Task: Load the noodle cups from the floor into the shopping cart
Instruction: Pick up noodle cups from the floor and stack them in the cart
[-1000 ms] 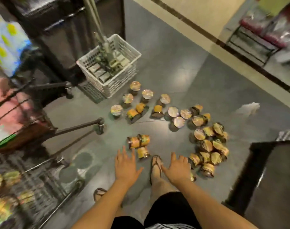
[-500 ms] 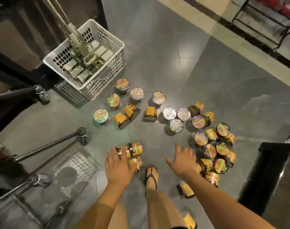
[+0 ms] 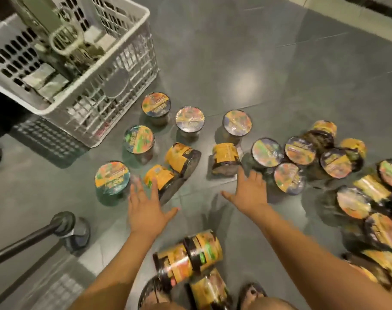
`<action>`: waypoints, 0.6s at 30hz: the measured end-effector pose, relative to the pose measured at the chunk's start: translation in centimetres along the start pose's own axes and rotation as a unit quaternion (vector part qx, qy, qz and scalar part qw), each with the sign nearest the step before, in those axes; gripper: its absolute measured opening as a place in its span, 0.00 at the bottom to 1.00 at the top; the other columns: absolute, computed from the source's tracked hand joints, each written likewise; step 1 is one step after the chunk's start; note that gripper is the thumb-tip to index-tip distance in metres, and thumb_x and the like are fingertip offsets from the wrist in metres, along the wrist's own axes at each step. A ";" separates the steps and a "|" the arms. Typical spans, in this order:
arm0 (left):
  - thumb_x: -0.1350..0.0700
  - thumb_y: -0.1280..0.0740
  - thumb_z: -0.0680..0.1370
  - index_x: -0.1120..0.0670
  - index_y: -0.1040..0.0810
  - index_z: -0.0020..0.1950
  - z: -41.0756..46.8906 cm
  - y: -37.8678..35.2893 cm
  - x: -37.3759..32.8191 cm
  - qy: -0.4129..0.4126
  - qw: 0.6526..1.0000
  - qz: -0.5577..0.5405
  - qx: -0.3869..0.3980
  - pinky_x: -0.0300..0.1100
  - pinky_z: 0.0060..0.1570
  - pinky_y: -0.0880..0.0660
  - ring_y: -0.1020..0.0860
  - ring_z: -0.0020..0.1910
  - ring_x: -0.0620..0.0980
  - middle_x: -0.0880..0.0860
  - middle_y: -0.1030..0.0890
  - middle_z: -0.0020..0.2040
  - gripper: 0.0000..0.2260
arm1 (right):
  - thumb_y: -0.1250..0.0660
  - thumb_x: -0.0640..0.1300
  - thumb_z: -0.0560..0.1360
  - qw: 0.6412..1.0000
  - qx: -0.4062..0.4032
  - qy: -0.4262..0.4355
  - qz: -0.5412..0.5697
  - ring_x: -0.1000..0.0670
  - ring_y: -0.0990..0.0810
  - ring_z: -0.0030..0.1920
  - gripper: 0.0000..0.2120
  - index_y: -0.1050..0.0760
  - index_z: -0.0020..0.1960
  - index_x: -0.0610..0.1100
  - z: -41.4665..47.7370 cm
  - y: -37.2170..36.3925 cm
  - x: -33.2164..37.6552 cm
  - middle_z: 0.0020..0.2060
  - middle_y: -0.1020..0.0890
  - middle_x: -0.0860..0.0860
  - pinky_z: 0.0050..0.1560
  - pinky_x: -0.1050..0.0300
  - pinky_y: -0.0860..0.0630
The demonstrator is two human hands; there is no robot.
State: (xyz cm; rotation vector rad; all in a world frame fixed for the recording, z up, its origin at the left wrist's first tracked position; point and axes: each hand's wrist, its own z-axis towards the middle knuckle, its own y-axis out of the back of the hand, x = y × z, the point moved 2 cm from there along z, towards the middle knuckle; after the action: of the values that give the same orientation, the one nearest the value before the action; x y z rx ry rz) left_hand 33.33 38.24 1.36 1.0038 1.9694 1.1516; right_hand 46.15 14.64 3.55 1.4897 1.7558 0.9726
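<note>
While both arms stretch forward over the grey floor, the left hand is released, fingers straight and spread, thumb out to its right, holding nothing; its fingertips lie over the near edge of a tipped cup resting on its side, though blur hides whether they touch it; just left of those fingertips stands an upright cup, lid up; the right hand is likewise flat and empty, fingers fanned, thumb pointing left; just beyond its fingertips a second tipped cup lies on its side, and just right of its fingers stands a foil-lidded cup; the noodle cups are all on the floor, some upright in a loose row beyond both hands, many heaped well to the right of the right forearm; between the two forearms, nearer than the wrists, a wrapped pair of cups lies on its side; beyond and left of the left hand sits a white basket holding flat packets; left of the left forearm a dark metal bar ends in a wheel; under the right forearm a sandalled foot shows.
</note>
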 end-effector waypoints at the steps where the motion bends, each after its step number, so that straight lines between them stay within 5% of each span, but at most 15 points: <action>1: 0.25 0.39 0.68 0.50 0.56 0.79 1.7 -1.4 0.5 -0.016 1.000 0.006 -0.012 0.56 0.73 0.52 0.57 0.77 0.63 0.64 0.57 0.78 0.51 | 0.37 0.71 0.70 1.000 -0.019 0.007 -0.006 0.37 0.40 0.71 0.49 0.52 0.78 0.45 2.1 -0.9 0.2 0.71 0.39 0.37 0.68 0.44 0.38; 5: 0.22 0.38 0.62 0.49 0.51 0.79 7.6 -5.0 1.5 -0.042 0.997 -0.015 -0.070 0.59 0.73 0.50 0.53 0.76 0.65 0.64 0.53 0.78 0.55 | 0.32 0.72 0.64 0.994 -0.088 0.069 -0.001 0.37 0.38 0.68 0.55 0.52 0.79 0.47 9.8 -2.7 0.3 0.69 0.37 0.38 0.67 0.45 0.39; 8: 0.20 0.40 0.60 0.46 0.55 0.79 10.1 -6.8 1.5 -0.050 0.996 -0.030 -0.070 0.59 0.72 0.48 0.51 0.77 0.64 0.62 0.53 0.79 0.56 | 0.29 0.71 0.62 0.989 -0.058 0.137 0.021 0.38 0.46 0.74 0.57 0.57 0.79 0.52 13.7 -3.4 0.3 0.75 0.46 0.41 0.73 0.45 0.47; 11: 0.18 0.47 0.58 0.43 0.51 0.79 11.0 -7.3 1.7 -0.070 0.992 -0.071 -0.082 0.57 0.70 0.41 0.43 0.74 0.63 0.62 0.43 0.76 0.55 | 0.26 0.68 0.62 0.985 -0.022 0.157 0.066 0.40 0.51 0.76 0.56 0.56 0.78 0.56 14.9 -3.7 -0.2 0.77 0.51 0.46 0.75 0.44 0.49; 18: 0.25 0.41 0.68 0.37 0.41 0.75 10.4 -6.2 2.1 -0.080 0.981 -0.175 -0.026 0.52 0.63 0.32 0.32 0.69 0.59 0.57 0.29 0.68 0.38 | 0.33 0.74 0.63 0.978 -0.073 0.091 0.170 0.39 0.33 0.69 0.51 0.48 0.78 0.54 13.8 -5.5 -0.8 0.70 0.33 0.42 0.68 0.43 0.32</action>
State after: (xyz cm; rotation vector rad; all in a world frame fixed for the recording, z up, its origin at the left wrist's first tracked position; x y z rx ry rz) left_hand 38.89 42.28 -8.85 0.6650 1.8827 0.8911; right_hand 55.01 15.19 -8.37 1.6821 1.5360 1.4193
